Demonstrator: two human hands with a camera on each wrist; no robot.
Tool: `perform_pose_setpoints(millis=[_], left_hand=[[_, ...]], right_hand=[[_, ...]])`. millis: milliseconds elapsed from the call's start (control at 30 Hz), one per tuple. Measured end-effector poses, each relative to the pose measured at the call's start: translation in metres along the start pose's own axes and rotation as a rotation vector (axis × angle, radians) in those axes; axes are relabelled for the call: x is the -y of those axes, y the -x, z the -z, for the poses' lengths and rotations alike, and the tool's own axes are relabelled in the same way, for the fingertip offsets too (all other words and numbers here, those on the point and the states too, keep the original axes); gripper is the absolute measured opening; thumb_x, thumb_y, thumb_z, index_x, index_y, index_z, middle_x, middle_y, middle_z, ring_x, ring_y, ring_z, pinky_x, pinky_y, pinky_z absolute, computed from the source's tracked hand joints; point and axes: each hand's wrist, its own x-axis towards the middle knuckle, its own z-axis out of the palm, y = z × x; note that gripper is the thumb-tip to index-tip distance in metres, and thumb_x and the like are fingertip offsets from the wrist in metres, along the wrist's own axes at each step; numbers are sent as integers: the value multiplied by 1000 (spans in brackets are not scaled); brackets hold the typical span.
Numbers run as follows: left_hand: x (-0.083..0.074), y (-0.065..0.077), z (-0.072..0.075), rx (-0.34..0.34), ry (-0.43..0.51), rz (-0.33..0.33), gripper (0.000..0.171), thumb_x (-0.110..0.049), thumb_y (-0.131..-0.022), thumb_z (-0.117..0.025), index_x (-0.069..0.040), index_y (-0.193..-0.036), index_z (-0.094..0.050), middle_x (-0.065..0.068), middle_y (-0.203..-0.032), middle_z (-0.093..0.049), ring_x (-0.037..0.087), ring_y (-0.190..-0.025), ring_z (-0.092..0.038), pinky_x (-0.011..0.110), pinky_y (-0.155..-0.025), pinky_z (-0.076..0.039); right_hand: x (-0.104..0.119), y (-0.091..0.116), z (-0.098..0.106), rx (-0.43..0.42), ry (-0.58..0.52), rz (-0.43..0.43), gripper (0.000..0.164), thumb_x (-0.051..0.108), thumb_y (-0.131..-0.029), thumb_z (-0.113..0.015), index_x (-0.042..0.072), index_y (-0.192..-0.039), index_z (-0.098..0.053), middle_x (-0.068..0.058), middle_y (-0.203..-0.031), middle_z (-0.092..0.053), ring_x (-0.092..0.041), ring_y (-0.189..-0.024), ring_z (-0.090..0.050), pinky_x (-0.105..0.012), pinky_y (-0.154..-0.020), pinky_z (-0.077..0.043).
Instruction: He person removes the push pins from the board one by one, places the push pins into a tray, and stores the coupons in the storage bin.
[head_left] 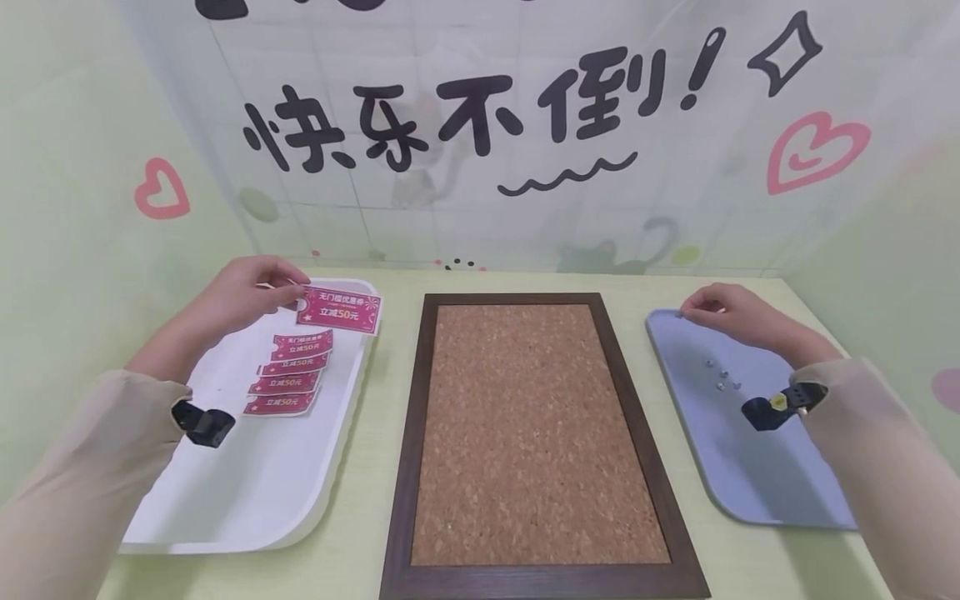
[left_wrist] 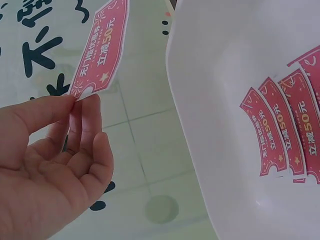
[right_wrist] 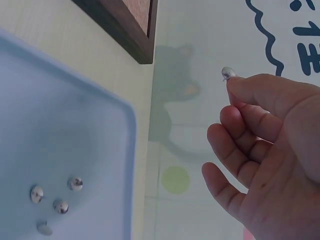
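Observation:
Between thumb and fingertips my left hand [head_left: 251, 287] pinches a pink coupon [head_left: 341, 310] by its notched end, over the far edge of the white tray [head_left: 202, 517]. Several more coupons [head_left: 283, 383] lie overlapping in that tray. On the other side my right hand [head_left: 738, 317] pinches a silver thumbtack [right_wrist: 228, 73] at its fingertips, above the far end of the blue tray [head_left: 780, 492]. Several other thumbtacks [right_wrist: 61, 206] sit loose on that tray. Between the hands lies a cork board [head_left: 532, 433] in a dark wooden frame.
The light table [head_left: 360, 500] carries both trays with the cork board in the middle. A printed backdrop [head_left: 450, 208] with black lettering and pink hearts stands behind. Each wrist wears a small black camera, such as the left one [head_left: 202, 423].

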Motion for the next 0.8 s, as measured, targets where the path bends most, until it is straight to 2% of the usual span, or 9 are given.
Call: perform_pose_setpoints(millis=[267, 500, 633, 800], left_hand=[[24, 2, 7, 2, 26, 58, 44, -32, -93, -51, 1, -122, -48, 23, -114, -53, 35, -101, -52, 41, -80, -45], [44, 3, 11, -2, 58, 101, 56, -38, -93, -47, 4, -129, -40, 26, -123, -45, 40, -108, -48, 50, -89, -41], [53, 3, 13, 2, 85, 135, 59, -39, -94, -46, 6, -130, -37, 28, -124, -43, 41, -109, -47, 52, -92, -38], [68, -1, 14, 5, 101, 175, 61, -39, -94, -45, 7, -131, -35, 29, -126, -42, 42, -112, -45, 53, -94, -36]], right_hand=[[-12, 12, 5, -32, -8, -30, 20, 11, -90, -57, -7, -99, -62, -18, -94, -62, 3, -78, -49, -15, -68, -41], [-23, 15, 7, 4, -24, -117, 28, 17, -92, -55, -9, -103, -60, -21, -99, -61, 2, -79, -49, -17, -68, -42], [-28, 16, 7, 12, -27, -134, 29, 17, -92, -54, -9, -103, -60, -23, -100, -61, 3, -79, -49, -18, -68, -43], [-36, 18, 6, 28, -28, -164, 32, 19, -93, -53, -10, -104, -60, -23, -102, -60, -3, -82, -50, -21, -70, -43]])
